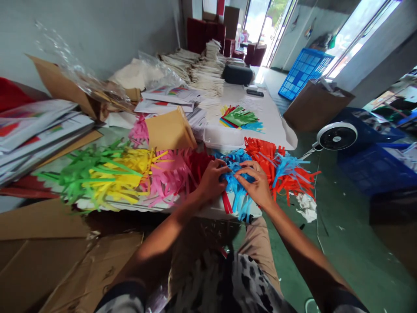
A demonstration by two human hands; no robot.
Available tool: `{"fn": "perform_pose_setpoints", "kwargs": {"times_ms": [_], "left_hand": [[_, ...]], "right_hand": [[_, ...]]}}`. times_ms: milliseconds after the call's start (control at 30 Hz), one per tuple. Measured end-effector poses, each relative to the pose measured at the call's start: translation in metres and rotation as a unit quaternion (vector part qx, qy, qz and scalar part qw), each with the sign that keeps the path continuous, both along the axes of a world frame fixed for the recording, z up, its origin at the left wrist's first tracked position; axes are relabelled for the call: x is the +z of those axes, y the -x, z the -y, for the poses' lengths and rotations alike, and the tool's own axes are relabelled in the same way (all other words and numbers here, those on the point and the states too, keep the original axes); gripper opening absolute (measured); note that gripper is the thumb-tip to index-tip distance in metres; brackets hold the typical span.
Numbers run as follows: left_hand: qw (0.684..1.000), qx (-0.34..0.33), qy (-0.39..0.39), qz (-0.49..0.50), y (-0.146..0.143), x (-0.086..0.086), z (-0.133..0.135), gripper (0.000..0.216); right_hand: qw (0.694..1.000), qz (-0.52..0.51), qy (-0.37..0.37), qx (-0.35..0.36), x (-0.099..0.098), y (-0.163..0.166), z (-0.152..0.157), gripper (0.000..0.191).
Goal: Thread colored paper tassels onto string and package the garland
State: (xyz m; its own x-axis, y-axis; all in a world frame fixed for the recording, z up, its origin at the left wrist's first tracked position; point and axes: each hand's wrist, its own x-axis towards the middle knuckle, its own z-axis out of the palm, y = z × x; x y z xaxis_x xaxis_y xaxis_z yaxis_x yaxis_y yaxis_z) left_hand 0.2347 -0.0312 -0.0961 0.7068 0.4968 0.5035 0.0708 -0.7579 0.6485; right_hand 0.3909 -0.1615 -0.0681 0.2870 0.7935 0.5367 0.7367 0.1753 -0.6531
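Both hands meet over a pile of blue fringed paper strips (pixel 239 195) near the table's front edge. My left hand (pixel 213 180) has its fingers curled closed on the blue fringe from the left. With thumb and fingertips, my right hand (pixel 256 180) pinches some of the same blue fringe from the right. Dark red fringe (pixel 197 161) lies under and beside my left hand. Orange-red fringe (pixel 262 150) spreads to the right of my right hand, with a blue bunch (pixel 286 167) lying on it. Further left lie pink fringe (pixel 167 174), yellow fringe (pixel 125 174) and green fringe (pixel 81 174).
Behind my hands stands a clear plastic tray (pixel 224 138); beyond it lies a multicoloured tassel bunch (pixel 241 116). A brown envelope stack (pixel 171 130) and printed sheets (pixel 39 130) occupy the left. A fan (pixel 337 136) stands right of the table, cardboard (pixel 39 256) lower left.
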Motion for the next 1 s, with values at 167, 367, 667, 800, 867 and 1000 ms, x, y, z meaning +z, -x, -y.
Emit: {"fn": "perform_pose_setpoints", "kwargs": {"times_ms": [167, 367, 667, 800, 867, 1000], "left_hand": [[0.997, 0.033, 0.016, 0.063, 0.004, 0.008, 0.005, 0.039], [0.994, 0.006, 0.033, 0.105, 0.006, 0.015, 0.007, 0.009], [0.998, -0.038, 0.056, -0.002, 0.0, 0.003, -0.004, 0.02], [0.995, 0.007, -0.053, -0.09, 0.003, 0.001, -0.003, 0.017], [0.986, 0.039, -0.095, -0.129, 0.004, 0.003, 0.0, 0.022], [0.972, 0.083, -0.134, -0.173, 0.002, 0.011, 0.006, 0.039]], "right_hand": [[1.0, 0.006, -0.011, -0.016, 0.001, 0.001, -0.001, 0.008], [1.0, -0.005, -0.01, -0.024, -0.001, 0.001, 0.001, 0.011], [1.0, -0.003, -0.003, -0.01, -0.004, 0.003, 0.001, 0.009], [1.0, -0.006, -0.009, -0.015, 0.002, 0.005, 0.001, 0.009], [1.0, -0.005, -0.021, -0.02, 0.01, 0.005, 0.002, 0.008], [0.997, -0.018, -0.058, -0.04, 0.033, -0.002, 0.007, 0.006]]}}
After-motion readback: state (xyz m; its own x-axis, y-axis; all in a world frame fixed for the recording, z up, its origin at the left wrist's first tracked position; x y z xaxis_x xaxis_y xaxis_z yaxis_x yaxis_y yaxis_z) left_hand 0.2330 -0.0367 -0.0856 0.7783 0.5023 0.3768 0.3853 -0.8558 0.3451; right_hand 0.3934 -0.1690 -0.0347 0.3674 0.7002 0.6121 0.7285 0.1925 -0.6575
